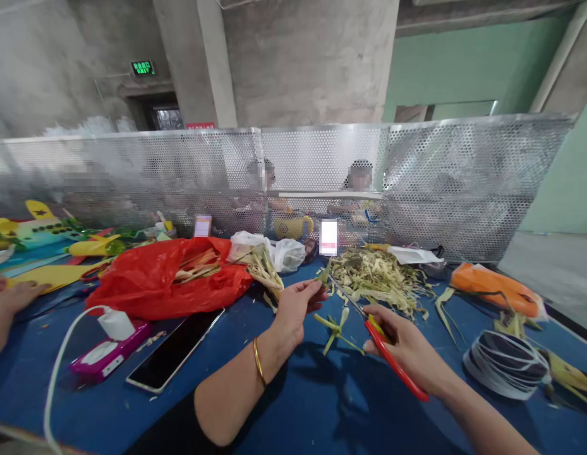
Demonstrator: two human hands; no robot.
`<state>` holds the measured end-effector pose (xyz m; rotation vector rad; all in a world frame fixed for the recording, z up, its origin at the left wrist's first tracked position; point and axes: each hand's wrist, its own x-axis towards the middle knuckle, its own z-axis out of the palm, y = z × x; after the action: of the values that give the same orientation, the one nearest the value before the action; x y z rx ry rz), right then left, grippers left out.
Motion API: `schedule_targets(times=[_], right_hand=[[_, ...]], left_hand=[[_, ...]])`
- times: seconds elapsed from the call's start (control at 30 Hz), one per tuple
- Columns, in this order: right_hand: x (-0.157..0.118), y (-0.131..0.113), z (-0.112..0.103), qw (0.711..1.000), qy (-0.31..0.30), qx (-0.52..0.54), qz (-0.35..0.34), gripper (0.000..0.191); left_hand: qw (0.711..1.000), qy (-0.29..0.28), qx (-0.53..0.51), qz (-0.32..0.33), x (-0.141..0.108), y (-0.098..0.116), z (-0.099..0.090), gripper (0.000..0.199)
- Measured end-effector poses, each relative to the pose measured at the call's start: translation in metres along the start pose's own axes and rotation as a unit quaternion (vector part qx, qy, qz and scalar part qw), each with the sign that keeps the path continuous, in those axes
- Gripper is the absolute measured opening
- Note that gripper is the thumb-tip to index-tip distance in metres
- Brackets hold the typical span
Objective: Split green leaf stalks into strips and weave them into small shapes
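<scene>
My left hand point(300, 303) pinches a small piece of dried leaf point(324, 276), greenish and narrow, over the blue table. My right hand point(400, 344) is closed round a pair of scissors point(392, 360) with red and yellow handles. Their blades point up and left, with the tips close to the leaf piece. Below, between the two hands, a star-shaped woven leaf piece point(337, 328) with several arms lies on the table. Just beyond the blades spreads a heap of leaf scraps point(383, 278).
On the left are a red plastic bag point(151, 278) of leaf strips, a black phone point(179, 347) and a purple power strip point(110, 354) with a white cable. A cord spool point(506, 363) stands right. Another person's hand point(13, 303) rests far left. A perforated metal screen point(179, 167) borders the back.
</scene>
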<state>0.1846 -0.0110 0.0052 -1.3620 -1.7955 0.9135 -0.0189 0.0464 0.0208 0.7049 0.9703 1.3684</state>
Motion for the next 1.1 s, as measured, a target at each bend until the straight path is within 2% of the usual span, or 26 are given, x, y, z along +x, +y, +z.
schedule_targets(times=[0.17, 0.5, 0.8, 0.97, 1.1], right_hand=[[-0.0007, -0.0063, 0.0028, 1.0, -0.004, -0.014, 0.002, 0.044], [0.0014, -0.002, 0.0073, 0.999, 0.009, -0.036, -0.001, 0.05], [0.0005, -0.005, 0.008, 0.999, 0.008, -0.033, -0.01, 0.035], [0.0008, -0.0026, 0.0086, 1.0, 0.013, -0.026, 0.0, 0.042], [0.0023, 0.0006, 0.0091, 0.998, 0.061, -0.008, 0.002, 0.049]], left_hand=[[0.999, -0.028, 0.014, -0.007, -0.0061, -0.0066, 0.0037, 0.006], [0.998, -0.055, 0.037, -0.007, -0.0087, -0.0084, 0.0052, 0.007], [0.996, -0.062, 0.057, -0.011, -0.0066, -0.0067, 0.0033, 0.009], [0.995, -0.075, 0.068, -0.013, -0.0068, -0.0046, 0.0031, 0.008], [0.992, -0.102, 0.068, -0.018, -0.0096, -0.0031, 0.0032, 0.007]])
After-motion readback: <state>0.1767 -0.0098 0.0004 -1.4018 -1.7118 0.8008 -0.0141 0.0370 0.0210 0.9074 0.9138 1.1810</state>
